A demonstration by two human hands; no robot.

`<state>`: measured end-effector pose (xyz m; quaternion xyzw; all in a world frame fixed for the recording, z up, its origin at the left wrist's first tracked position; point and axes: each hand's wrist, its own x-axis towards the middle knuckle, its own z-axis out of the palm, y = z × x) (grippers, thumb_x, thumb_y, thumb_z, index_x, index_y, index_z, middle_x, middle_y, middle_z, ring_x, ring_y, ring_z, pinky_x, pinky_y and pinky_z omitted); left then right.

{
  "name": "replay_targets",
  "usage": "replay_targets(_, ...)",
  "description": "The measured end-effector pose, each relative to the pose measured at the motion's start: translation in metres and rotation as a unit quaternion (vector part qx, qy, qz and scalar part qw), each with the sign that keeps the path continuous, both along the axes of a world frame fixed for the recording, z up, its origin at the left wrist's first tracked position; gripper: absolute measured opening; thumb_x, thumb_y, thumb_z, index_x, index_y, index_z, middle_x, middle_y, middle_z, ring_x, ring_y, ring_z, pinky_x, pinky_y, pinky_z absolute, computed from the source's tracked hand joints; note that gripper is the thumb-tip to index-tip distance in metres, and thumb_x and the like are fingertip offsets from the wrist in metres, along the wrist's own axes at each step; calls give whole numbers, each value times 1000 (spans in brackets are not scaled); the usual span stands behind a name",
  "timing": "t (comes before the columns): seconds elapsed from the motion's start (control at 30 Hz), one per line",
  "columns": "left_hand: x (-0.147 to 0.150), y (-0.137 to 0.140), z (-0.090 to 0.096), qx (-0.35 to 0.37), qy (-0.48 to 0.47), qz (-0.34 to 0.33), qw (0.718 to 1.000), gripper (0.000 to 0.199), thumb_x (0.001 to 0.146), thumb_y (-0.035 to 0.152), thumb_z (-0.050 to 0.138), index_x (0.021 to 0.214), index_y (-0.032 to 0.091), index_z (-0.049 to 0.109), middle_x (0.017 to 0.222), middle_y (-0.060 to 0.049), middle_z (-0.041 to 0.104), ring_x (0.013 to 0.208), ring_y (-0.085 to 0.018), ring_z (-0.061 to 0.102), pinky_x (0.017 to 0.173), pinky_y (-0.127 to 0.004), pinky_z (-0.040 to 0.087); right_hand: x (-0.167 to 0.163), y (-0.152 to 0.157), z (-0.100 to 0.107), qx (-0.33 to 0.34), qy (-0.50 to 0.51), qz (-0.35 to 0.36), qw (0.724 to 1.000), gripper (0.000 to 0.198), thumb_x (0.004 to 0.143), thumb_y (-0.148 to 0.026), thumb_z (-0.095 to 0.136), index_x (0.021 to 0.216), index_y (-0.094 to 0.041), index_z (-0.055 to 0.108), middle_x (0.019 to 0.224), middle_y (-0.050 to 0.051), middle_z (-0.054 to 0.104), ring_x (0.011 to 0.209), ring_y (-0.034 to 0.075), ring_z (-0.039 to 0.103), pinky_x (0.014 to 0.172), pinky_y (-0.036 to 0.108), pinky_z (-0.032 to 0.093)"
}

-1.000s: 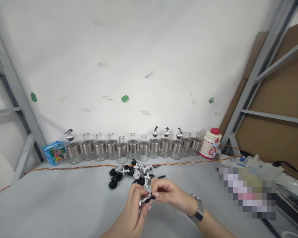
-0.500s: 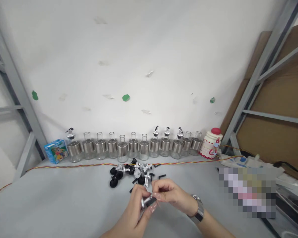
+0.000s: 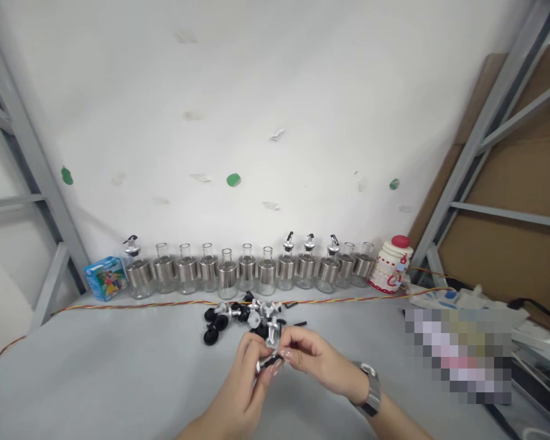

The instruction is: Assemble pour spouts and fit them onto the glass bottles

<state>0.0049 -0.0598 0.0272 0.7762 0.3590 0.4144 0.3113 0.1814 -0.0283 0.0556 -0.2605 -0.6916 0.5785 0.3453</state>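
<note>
My left hand [image 3: 242, 380] is closed around a silver and black bottle pourer [image 3: 264, 364], held a little above the grey table. The thumb and fingertips of my right hand [image 3: 323, 365] pinch the black end of the same pourer, and they hide part of it. Just beyond my fingers lies a loose heap of pourer parts: silver spouts [image 3: 272, 333], black rubber stoppers [image 3: 211, 335] and thin black strips [image 3: 299, 324].
Along the wall stands a row of glass bottles [image 3: 227, 276] with steel bands; several carry pourers [image 3: 333, 245]. A blue box [image 3: 105, 278] ends the row at left, a cream jar [image 3: 391, 266] at right. A twisted wire [image 3: 165, 304] crosses the grey table [image 3: 119, 366].
Both hands have shifted slightly up and left with the pourer, which now lies flatter between the fingers. The heap and the bottles stay put.
</note>
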Motion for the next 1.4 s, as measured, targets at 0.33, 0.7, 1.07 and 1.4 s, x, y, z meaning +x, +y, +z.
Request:
replay_targets(0.33,5,1,1,-119,-96,-3,988,22,86,38,36,79,19,43,75,1,39,67,-12,38,63,-25,32,-5,-1,-6,-29,30,-14,999,26,81,-40,50,94,-22,39,66,-6,42,47,5,39,43,18,31)
replay_targets(0.7,12,10,-3,-373,-304,-74,874,34,72,48,54,69,19,38,57,6,39,49,-6,33,46,-21,14,-6,7,-17,-61,46,-9,997,29,80,-38,52,101,-22,41,59,-7,43,42,3,35,38,16,26)
replay_targets(1.07,11,6,-4,-436,-319,-65,839,36,66,47,60,68,19,38,56,6,42,50,-6,38,48,-19,19,-7,9,-23,-221,149,70,961,50,62,-32,72,106,-20,50,62,-6,40,46,3,25,43,19,14)
replay_targets(1.4,11,7,13,-437,-341,-5,832,31,65,40,62,59,17,41,49,8,38,37,-3,30,39,-19,13,-12,6,-14,-214,172,5,962,40,77,-47,52,104,-17,51,53,-6,37,43,5,23,42,20,15)
